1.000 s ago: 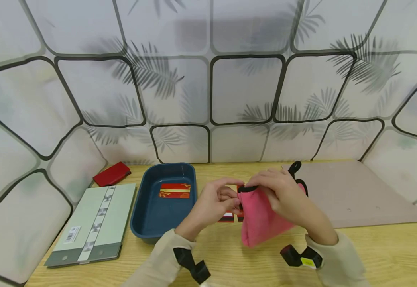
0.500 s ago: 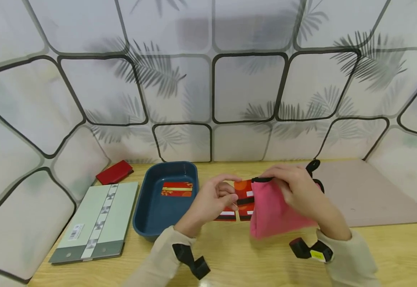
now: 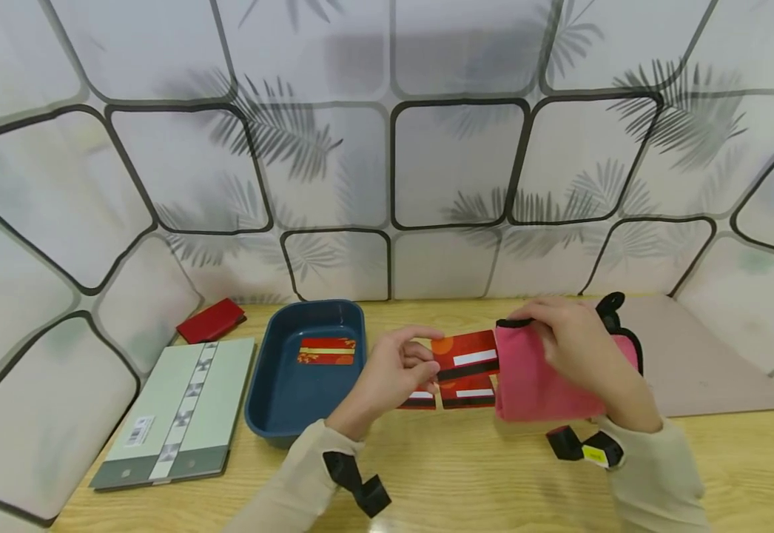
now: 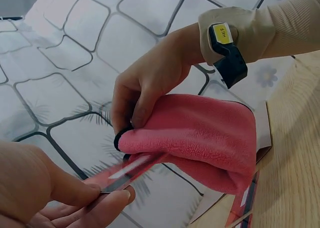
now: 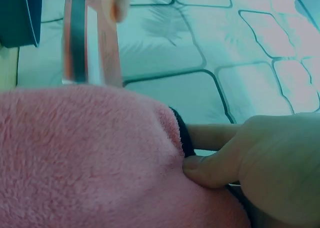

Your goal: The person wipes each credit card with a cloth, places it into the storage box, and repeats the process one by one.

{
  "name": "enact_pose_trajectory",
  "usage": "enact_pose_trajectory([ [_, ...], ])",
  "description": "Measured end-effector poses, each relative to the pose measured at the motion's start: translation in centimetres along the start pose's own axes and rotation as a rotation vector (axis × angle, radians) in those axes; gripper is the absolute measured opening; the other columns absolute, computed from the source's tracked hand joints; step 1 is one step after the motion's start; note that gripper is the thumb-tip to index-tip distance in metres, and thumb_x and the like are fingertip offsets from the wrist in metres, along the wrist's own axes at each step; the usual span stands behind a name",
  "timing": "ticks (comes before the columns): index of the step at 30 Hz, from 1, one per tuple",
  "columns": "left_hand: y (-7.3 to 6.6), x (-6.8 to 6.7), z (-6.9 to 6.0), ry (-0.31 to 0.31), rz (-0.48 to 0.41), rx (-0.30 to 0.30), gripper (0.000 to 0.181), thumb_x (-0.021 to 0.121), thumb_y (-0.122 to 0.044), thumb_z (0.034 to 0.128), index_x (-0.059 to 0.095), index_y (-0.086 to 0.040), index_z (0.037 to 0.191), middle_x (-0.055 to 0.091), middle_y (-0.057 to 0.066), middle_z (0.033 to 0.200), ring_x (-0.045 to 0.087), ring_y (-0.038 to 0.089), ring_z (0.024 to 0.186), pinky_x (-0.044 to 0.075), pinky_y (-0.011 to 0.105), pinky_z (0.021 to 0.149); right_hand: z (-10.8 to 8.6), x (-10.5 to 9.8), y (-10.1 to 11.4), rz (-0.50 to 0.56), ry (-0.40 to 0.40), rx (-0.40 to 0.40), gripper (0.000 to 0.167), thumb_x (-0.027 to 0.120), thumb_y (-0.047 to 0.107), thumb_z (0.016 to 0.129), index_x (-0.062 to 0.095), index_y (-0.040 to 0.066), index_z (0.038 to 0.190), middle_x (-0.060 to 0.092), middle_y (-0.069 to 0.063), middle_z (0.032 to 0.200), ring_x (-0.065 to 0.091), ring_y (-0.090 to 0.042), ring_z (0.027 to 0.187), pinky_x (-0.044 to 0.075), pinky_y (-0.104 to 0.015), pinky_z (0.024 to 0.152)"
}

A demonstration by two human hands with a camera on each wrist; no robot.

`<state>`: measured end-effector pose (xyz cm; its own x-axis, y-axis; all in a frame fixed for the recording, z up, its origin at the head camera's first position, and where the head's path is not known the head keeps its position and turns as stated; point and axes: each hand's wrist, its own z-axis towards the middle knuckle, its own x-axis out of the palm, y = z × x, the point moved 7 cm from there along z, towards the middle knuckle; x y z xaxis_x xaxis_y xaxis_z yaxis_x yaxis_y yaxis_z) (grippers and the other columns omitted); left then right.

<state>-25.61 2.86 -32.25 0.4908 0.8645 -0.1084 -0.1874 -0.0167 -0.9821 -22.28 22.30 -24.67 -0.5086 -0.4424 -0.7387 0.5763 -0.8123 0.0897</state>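
Observation:
My left hand [image 3: 387, 377] pinches a red card [image 3: 465, 346] with a black stripe and a white strip. The card's far end meets the mouth of a pink plush pouch [image 3: 540, 381]; in the left wrist view that end disappears at the pouch [image 4: 200, 133]. Thumb and fingers of my right hand [image 3: 573, 344] pinch the pouch's black-trimmed edge, as the right wrist view shows at the black trim [image 5: 184, 133]. More red cards [image 3: 467, 400] lie on the table below, partly covered by the held card and my left hand. The inside of the pouch is hidden.
A blue tray [image 3: 257, 392] left of my hands holds a red and gold card [image 3: 327, 352]. Farther left lie a pale green folder [image 3: 160, 414] and a red wallet-like case [image 3: 211, 320]. A beige board [image 3: 700, 363] lies at the right on the wooden table [image 3: 467, 488].
My right hand and the pouch have moved right, away from my left hand, which stays nearly in place. Much more of the pinched card shows outside the pouch, and the cards beneath are more exposed.

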Motion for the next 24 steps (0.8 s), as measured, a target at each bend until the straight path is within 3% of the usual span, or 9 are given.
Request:
enact_pose_trajectory([
  [8, 0.4, -0.2, 0.0, -0.039, 0.044, -0.007, 0.038, 0.059, 0.012, 0.0878, 0.058, 0.001, 0.124, 0.063, 0.019, 0.082, 0.065, 0.029, 0.065, 0.060, 0.034, 0.064, -0.4, -0.4, -0.9, -0.060, 0.027, 0.080, 0.031, 0.060, -0.012, 0.078, 0.073, 0.011, 0.093, 0.070, -0.007, 0.093, 0.067, -0.029, 0.088, 0.045, -0.050, 0.068],
  [13, 0.5, -0.4, 0.0, -0.061, 0.068, -0.028, 0.039, 0.059, 0.011, 0.0877, 0.059, -0.001, 0.125, 0.064, 0.017, 0.082, 0.064, 0.019, 0.063, 0.060, 0.034, 0.064, -0.3, -1.3, -0.1, 0.022, -0.004, 0.018, 0.033, 0.060, -0.016, 0.075, 0.072, 0.009, 0.093, 0.070, -0.005, 0.092, 0.067, -0.024, 0.085, 0.050, -0.041, 0.074],
  [16, 0.5, -0.4, 0.0, -0.060, 0.073, -0.020, 0.039, 0.059, 0.012, 0.0875, 0.058, 0.000, 0.124, 0.064, 0.017, 0.083, 0.065, 0.023, 0.064, 0.060, 0.036, 0.064, 0.0, -1.4, 0.8, 0.090, -0.008, -0.044, 0.036, 0.059, -0.018, 0.075, 0.071, 0.011, 0.094, 0.070, -0.001, 0.091, 0.066, -0.019, 0.083, 0.049, -0.025, 0.077],
  [19, 0.6, -0.3, 0.1, -0.057, 0.068, -0.019, 0.039, 0.059, 0.014, 0.0867, 0.059, 0.001, 0.124, 0.063, 0.016, 0.082, 0.066, 0.029, 0.065, 0.060, 0.036, 0.064, 0.2, -1.0, 2.0, 0.150, 0.023, -0.106, 0.037, 0.058, -0.019, 0.075, 0.071, 0.011, 0.094, 0.070, 0.002, 0.090, 0.064, -0.014, 0.082, 0.048, -0.017, 0.078],
  [24, 0.9, 0.1, 0.3, -0.036, 0.049, -0.035, 0.040, 0.059, 0.014, 0.0864, 0.060, 0.001, 0.124, 0.061, 0.014, 0.082, 0.067, 0.025, 0.065, 0.060, 0.039, 0.068, 0.4, 0.5, 3.7, 0.189, 0.081, -0.134, 0.036, 0.057, -0.018, 0.076, 0.071, 0.011, 0.094, 0.068, 0.003, 0.090, 0.063, -0.012, 0.081, 0.053, -0.029, 0.071],
])
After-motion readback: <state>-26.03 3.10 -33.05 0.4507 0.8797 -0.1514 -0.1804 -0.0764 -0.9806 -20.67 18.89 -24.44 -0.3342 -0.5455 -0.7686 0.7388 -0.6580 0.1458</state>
